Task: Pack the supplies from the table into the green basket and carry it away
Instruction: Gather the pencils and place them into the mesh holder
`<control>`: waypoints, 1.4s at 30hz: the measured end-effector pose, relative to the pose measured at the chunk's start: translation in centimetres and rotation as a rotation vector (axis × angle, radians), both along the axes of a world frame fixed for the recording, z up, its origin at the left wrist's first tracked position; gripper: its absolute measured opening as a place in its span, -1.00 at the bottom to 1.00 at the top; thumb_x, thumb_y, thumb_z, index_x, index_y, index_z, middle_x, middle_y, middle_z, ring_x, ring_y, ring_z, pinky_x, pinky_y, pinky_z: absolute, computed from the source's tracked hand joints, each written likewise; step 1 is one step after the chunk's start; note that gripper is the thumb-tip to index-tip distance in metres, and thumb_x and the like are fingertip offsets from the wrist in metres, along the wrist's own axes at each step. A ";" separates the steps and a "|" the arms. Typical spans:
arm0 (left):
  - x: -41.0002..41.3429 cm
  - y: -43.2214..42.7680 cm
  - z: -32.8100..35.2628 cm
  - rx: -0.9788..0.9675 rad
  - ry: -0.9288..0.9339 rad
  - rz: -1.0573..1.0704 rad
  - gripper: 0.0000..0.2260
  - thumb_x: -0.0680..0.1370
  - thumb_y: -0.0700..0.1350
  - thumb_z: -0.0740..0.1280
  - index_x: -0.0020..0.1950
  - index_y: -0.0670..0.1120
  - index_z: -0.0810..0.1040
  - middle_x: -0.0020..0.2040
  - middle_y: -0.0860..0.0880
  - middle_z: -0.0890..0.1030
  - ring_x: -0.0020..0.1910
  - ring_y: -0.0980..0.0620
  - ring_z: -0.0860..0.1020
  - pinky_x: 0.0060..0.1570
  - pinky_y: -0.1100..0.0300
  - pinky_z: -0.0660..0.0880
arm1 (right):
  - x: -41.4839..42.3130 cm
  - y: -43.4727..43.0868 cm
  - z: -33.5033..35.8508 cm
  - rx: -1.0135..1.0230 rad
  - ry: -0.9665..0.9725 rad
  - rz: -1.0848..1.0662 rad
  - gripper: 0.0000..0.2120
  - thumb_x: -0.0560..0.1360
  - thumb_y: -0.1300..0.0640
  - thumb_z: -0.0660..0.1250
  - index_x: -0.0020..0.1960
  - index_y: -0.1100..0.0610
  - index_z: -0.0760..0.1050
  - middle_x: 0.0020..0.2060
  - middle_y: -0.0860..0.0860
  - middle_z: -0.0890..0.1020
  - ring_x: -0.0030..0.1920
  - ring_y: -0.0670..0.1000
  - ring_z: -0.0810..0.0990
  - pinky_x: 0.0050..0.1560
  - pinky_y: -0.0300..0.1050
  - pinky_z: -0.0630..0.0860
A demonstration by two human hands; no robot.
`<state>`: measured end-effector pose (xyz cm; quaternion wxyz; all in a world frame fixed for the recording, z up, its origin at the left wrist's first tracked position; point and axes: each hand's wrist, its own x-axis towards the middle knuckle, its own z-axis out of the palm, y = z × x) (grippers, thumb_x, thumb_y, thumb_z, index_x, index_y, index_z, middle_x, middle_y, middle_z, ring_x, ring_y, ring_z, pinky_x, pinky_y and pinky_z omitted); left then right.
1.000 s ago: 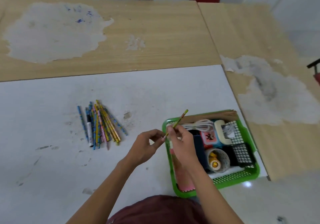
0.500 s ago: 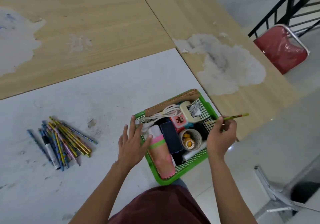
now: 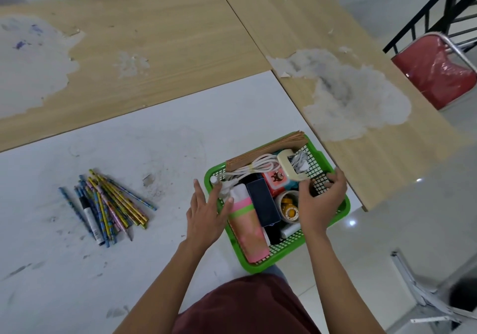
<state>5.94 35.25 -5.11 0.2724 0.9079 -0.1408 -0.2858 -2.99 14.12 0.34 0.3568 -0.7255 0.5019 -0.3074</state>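
Observation:
The green basket [image 3: 260,266] sits at the near right corner of the white table [image 3: 129,132]. It holds a pink bottle [image 3: 247,225], a dark blue box [image 3: 263,202], a tape roll [image 3: 286,204], a white cable [image 3: 255,165], brown envelopes [image 3: 271,147] and a black mesh holder [image 3: 320,185]. My left hand [image 3: 204,212] rests with straight fingers on the basket's left rim. My right hand [image 3: 320,202] reaches down into the right side, its fingers bent around the mesh holder. No pencil shows in that hand. A pile of several coloured pencils [image 3: 111,204] with a marker [image 3: 89,217] lies on the table to the left.
Two worn wooden tables [image 3: 160,49] adjoin the white one at the back and right. A red chair [image 3: 436,67] and a black railing stand at the far right. A metal frame [image 3: 418,289] is on the floor at the lower right.
My right hand carried a green pencil from beside the basket over it and dropped into its right side; the pencil is out of sight now. My left hand stays on the left rim.

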 end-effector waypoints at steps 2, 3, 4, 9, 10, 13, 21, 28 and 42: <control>0.0 0.6 -0.1 -0.036 0.024 -0.001 -0.43 0.58 0.35 0.01 0.57 0.30 -0.01 0.63 -0.08 -0.09 0.58 -0.17 0.03 0.44 -0.23 0.16 | 0.4 1.5 -0.3 -0.051 0.010 0.128 -0.46 0.49 0.15 0.46 0.40 0.06 0.33 0.19 -0.10 0.46 0.22 -0.04 0.48 0.14 0.04 0.61; 0.0 1.3 -0.2 -0.065 0.013 -0.019 -0.44 0.58 0.35 0.01 0.56 0.32 -0.02 0.62 -0.09 0.07 0.56 -0.16 0.13 0.42 -0.21 0.22 | 0.8 2.4 -0.4 -0.063 0.000 0.206 -0.50 0.50 0.16 0.45 0.37 0.05 0.35 0.16 -0.14 0.45 0.21 -0.04 0.49 0.14 0.04 0.59; 0.0 1.9 -0.2 -0.108 0.002 -0.037 -0.46 0.59 0.34 0.00 0.55 0.34 -0.02 0.55 -0.09 0.27 0.50 -0.15 0.26 0.38 -0.18 0.31 | 1.0 3.3 -0.5 -0.081 -0.009 0.283 -0.54 0.51 0.17 0.44 0.35 0.05 0.37 0.14 -0.16 0.44 0.19 -0.04 0.49 0.14 0.02 0.58; 0.3 6.4 -0.3 -0.152 -0.182 0.055 -0.52 0.62 0.17 0.23 0.51 0.12 0.24 0.12 0.10 0.64 0.03 -0.02 0.59 -0.03 0.01 0.54 | 3.1 8.8 -1.1 -0.074 0.009 0.710 -0.74 0.55 0.20 0.37 0.24 0.09 0.50 0.11 -0.12 0.51 0.17 -0.07 0.50 0.20 -0.07 0.49; 0.5 7.4 -0.6 -0.129 -0.267 0.090 -0.58 0.62 0.08 0.29 0.45 0.05 0.36 0.06 0.10 0.66 -0.06 -0.03 0.61 -0.13 0.03 0.55 | 3.7 10.0 -1.2 -0.079 0.042 0.813 -0.75 0.55 0.18 0.37 0.22 0.08 0.52 0.10 -0.11 0.52 0.15 -0.07 0.49 0.19 -0.07 0.49; 1.4 10.3 -1.9 0.037 -0.383 0.203 -0.81 0.57 -0.11 0.33 0.17 -0.07 0.60 0.00 -0.01 0.68 -0.04 -0.11 0.63 -0.09 -0.01 0.54 | 5.3 12.5 -1.5 -0.201 0.314 1.015 -0.76 0.55 0.02 0.32 0.17 0.09 0.54 -0.04 -0.02 0.59 0.00 0.02 0.53 0.00 0.04 0.51; 3.4 13.9 -2.7 0.282 -0.048 0.431 -0.67 0.59 -0.09 0.31 0.33 -0.11 0.40 0.27 -0.19 0.38 0.13 -0.24 0.50 -0.01 -0.06 0.50 | 8.7 14.2 -1.5 -0.120 0.750 0.939 -0.71 0.61 0.15 0.25 0.30 0.19 0.34 0.16 0.17 0.52 0.07 0.23 0.61 -0.16 -0.04 0.37; 4.2 14.3 -2.7 0.222 -0.060 0.433 -0.80 0.61 -0.12 0.28 0.20 -0.12 0.38 0.09 -0.14 0.51 0.02 -0.16 0.48 -0.23 0.04 0.36 | 10.0 13.0 -1.0 -0.140 0.827 1.089 -0.86 0.62 0.16 0.19 0.13 0.19 0.32 -0.12 0.08 0.50 -0.19 0.09 0.47 -0.41 -0.11 0.23; 3.3 12.8 -0.8 -0.348 0.110 1.059 -0.78 0.51 -0.32 0.35 0.00 -0.04 0.41 -0.13 -0.17 0.55 -0.24 -0.03 0.49 -0.25 0.07 0.52 | 8.8 13.9 -1.9 -0.058 0.517 0.899 -0.86 0.58 0.16 0.30 0.07 0.13 0.35 -0.07 0.02 0.45 -0.15 0.06 0.49 -0.30 -0.06 0.37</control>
